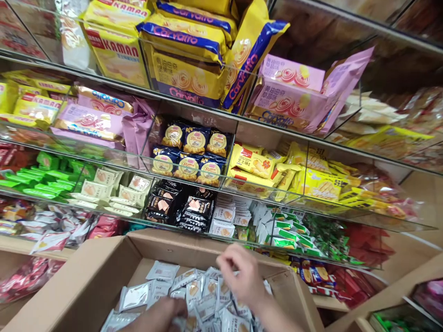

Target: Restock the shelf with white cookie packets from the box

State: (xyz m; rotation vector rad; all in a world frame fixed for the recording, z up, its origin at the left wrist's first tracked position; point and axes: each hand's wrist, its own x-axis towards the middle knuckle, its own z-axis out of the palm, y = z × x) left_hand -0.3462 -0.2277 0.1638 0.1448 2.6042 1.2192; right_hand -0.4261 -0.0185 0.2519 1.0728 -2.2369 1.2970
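Silver-white packets [136, 296] heaped in carton [98, 279]

So this is looking like a shop — the snack section. Clear-fronted shelves [398, 225] are running in tiers across the view, divided up by product. Yellow KAMAN packs [117, 53] and pink biscuit packs [294, 99] are filling upper bays, little black packets [199, 207] are crowding a lower one — and an open carton [83, 276] of small white packets [211, 288] is sitting just below.

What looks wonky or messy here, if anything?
Up high, a yellow Carvatto packet leans steeply and a pink packet tilts, both beside neater stacks. The silvery packets in the cardboard box lie jumbled, not lined up.
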